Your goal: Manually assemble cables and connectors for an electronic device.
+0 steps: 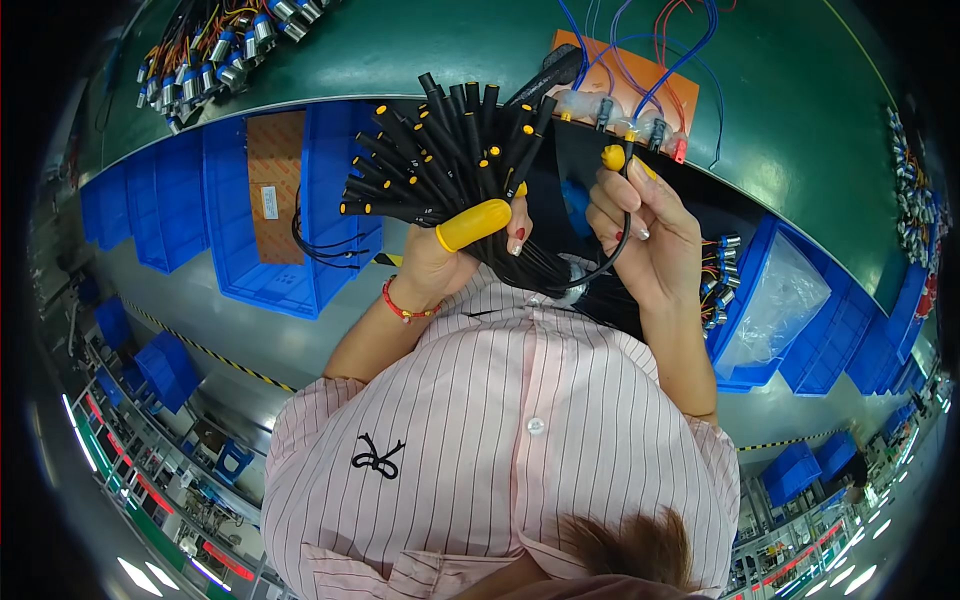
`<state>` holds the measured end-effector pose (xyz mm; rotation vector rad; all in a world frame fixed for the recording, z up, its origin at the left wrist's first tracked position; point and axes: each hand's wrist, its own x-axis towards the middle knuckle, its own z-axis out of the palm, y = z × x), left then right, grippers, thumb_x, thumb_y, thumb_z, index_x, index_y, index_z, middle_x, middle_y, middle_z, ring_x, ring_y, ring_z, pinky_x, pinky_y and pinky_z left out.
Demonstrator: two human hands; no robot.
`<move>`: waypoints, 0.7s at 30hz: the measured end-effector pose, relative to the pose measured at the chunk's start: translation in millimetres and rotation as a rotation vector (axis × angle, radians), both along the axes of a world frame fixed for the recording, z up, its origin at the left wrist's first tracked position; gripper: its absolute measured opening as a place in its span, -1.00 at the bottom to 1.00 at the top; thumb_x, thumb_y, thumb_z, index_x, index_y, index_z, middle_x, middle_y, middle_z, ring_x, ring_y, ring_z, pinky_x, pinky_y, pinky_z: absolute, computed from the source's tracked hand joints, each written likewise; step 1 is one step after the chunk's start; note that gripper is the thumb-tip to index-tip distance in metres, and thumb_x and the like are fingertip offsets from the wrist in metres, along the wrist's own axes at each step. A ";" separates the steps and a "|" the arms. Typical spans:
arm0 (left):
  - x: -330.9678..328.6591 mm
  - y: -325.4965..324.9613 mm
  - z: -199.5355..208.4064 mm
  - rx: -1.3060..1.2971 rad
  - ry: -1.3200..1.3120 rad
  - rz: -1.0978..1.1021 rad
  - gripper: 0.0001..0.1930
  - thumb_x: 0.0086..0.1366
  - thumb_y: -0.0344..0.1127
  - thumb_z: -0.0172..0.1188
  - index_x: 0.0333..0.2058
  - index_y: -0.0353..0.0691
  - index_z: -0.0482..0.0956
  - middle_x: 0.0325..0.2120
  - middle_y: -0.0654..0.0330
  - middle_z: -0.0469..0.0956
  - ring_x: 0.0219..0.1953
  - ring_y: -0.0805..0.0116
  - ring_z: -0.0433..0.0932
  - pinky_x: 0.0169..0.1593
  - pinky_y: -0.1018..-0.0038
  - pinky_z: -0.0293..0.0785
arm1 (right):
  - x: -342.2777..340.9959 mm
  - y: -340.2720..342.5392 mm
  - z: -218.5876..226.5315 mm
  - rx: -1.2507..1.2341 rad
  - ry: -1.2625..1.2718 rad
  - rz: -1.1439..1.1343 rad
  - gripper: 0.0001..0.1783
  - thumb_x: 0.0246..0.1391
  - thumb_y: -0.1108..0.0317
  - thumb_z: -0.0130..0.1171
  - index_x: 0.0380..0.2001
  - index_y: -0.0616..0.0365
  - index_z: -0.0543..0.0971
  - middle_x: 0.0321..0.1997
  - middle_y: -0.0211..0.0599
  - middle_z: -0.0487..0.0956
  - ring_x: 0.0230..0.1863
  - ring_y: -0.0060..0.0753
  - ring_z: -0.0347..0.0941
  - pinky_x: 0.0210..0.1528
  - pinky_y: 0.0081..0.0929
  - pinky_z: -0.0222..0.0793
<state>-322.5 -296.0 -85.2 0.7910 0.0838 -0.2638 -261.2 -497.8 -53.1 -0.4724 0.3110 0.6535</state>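
My left hand (pixel 437 262) is closed around a thick bundle of black cables (pixel 455 160), its thumb in a yellow finger cot. The cables' black plug ends with yellow tips fan out above that hand. My right hand (pixel 655 225), also wearing yellow finger cots, pinches one black cable (pixel 628 185) near its upper end. That end stands against a row of small connectors (pixel 605 110) on an orange board (pixel 655 78); whether it is plugged in I cannot tell. A loop of this cable runs down to the bundle, which is tied by a clear wrap (pixel 577 280) in front of my shirt.
Blue and red wires (pixel 690 50) rise from the connectors on the green table (pixel 400 45). Wire bundles with silver and blue ends (pixel 225 60) lie at the far left and right (pixel 915 200). Blue bins (pixel 260 285) line the table's near edge; one holds a clear plastic bag (pixel 775 305).
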 end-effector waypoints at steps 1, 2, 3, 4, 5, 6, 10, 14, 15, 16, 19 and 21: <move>0.5 -0.3 -0.5 -0.009 0.001 -0.002 -0.49 0.37 0.06 -0.08 0.00 -0.31 0.35 -0.50 0.19 0.37 -0.49 0.39 0.35 -0.33 0.46 0.25 | 0.1 0.7 0.7 0.043 0.038 -0.012 -0.76 0.31 0.32 -0.08 -0.13 0.30 0.42 -0.53 -0.51 0.31 -0.59 -0.73 0.05 -0.44 -0.64 0.10; 1.2 -0.6 -0.8 -0.017 0.002 -0.005 -0.49 0.37 0.06 -0.07 0.01 -0.31 0.35 -0.50 0.19 0.37 -0.49 0.38 0.35 -0.33 0.45 0.25 | 0.4 1.2 -0.6 0.064 0.037 -0.017 -0.76 0.31 0.32 -0.08 -0.14 0.29 0.42 -0.54 -0.51 0.31 -0.59 -0.73 0.05 -0.44 -0.65 0.10; 1.8 -1.1 -0.5 -0.024 0.003 -0.008 -0.49 0.37 0.06 -0.07 0.01 -0.31 0.35 -0.50 0.19 0.37 -0.49 0.38 0.35 -0.33 0.45 0.25 | 1.0 1.3 -2.8 0.086 0.037 -0.022 -0.77 0.31 0.32 -0.08 -0.14 0.29 0.42 -0.54 -0.51 0.30 -0.58 -0.73 0.04 -0.44 -0.65 0.09; 2.0 -1.6 0.4 -0.005 0.021 -0.009 -0.49 0.36 0.05 -0.06 0.01 -0.31 0.35 -0.50 0.19 0.37 -0.49 0.38 0.36 -0.33 0.45 0.26 | 1.6 1.6 -4.2 0.108 0.036 -0.028 -0.78 0.31 0.33 -0.08 -0.15 0.28 0.43 -0.55 -0.51 0.29 -0.58 -0.73 0.04 -0.45 -0.66 0.08; 2.0 -2.2 1.6 0.015 0.039 -0.009 -0.50 0.36 0.05 -0.06 0.00 -0.31 0.35 -0.50 0.19 0.38 -0.49 0.38 0.36 -0.33 0.45 0.26 | 1.4 3.5 -4.2 0.099 0.038 -0.050 -0.78 0.31 0.33 -0.07 -0.15 0.28 0.43 -0.55 -0.51 0.29 -0.58 -0.73 0.04 -0.45 -0.66 0.08; 1.7 -2.6 2.3 0.035 0.056 -0.011 -0.50 0.36 0.04 -0.05 0.00 -0.31 0.35 -0.49 0.19 0.38 -0.49 0.38 0.36 -0.33 0.45 0.26 | 0.5 7.1 -3.8 0.089 0.038 -0.071 -0.78 0.31 0.33 -0.07 -0.15 0.28 0.43 -0.55 -0.50 0.29 -0.57 -0.73 0.04 -0.45 -0.67 0.08; 1.1 -5.4 3.0 0.008 0.042 0.002 -0.52 0.36 0.02 -0.04 -0.01 -0.31 0.36 -0.47 0.18 0.39 -0.49 0.37 0.37 -0.32 0.44 0.27 | 1.7 10.7 -7.6 0.086 -0.003 -0.091 -0.77 0.31 0.31 -0.06 -0.17 0.28 0.44 -0.55 -0.49 0.30 -0.54 -0.69 0.09 -0.44 -0.64 0.10; -1.1 -7.6 4.7 -0.007 0.083 0.016 -0.59 0.36 -0.07 0.00 -0.02 -0.30 0.37 -0.45 0.17 0.39 -0.47 0.36 0.40 -0.30 0.43 0.30 | 4.0 8.1 -10.5 -0.180 -0.168 -0.034 -0.67 0.33 0.20 -0.09 -0.20 0.29 0.47 -0.55 -0.43 0.37 -0.50 -0.60 0.24 -0.40 -0.57 0.21; -2.8 -8.0 4.2 -0.005 0.105 0.030 -0.61 0.36 -0.10 0.01 -0.03 -0.30 0.38 -0.44 0.16 0.40 -0.46 0.36 0.41 -0.29 0.42 0.30 | 4.6 10.2 -7.8 -0.233 -0.176 -0.023 -0.65 0.33 0.17 -0.10 -0.20 0.29 0.47 -0.55 -0.43 0.37 -0.51 -0.59 0.25 -0.40 -0.56 0.22; -3.1 -7.5 2.7 -0.047 0.105 0.045 -0.69 0.35 -0.21 0.05 -0.04 -0.29 0.40 -0.42 0.15 0.41 -0.46 0.36 0.42 -0.28 0.41 0.31 | 5.3 12.6 -2.6 -0.286 -0.184 -0.010 -0.62 0.34 0.14 -0.11 -0.20 0.29 0.47 -0.56 -0.42 0.37 -0.51 -0.59 0.26 -0.41 -0.56 0.23; 0.7 -6.8 7.2 -0.035 0.064 0.029 -0.72 0.34 -0.27 0.06 -0.06 -0.30 0.40 -0.40 0.14 0.42 -0.46 0.36 0.43 -0.28 0.40 0.31 | 8.4 19.7 5.8 -0.370 -0.188 0.043 -0.54 0.35 0.03 -0.16 -0.24 0.28 0.47 -0.58 -0.42 0.36 -0.57 -0.60 0.27 -0.44 -0.54 0.27; 0.6 -6.0 7.0 -0.042 0.063 0.036 -0.73 0.35 -0.29 0.06 -0.06 -0.31 0.40 -0.39 0.13 0.44 -0.45 0.36 0.44 -0.28 0.38 0.31 | 9.7 25.3 6.5 -0.376 -0.167 0.028 -0.55 0.35 0.03 -0.15 -0.30 0.25 0.47 -0.62 -0.43 0.34 -0.63 -0.60 0.24 -0.48 -0.53 0.26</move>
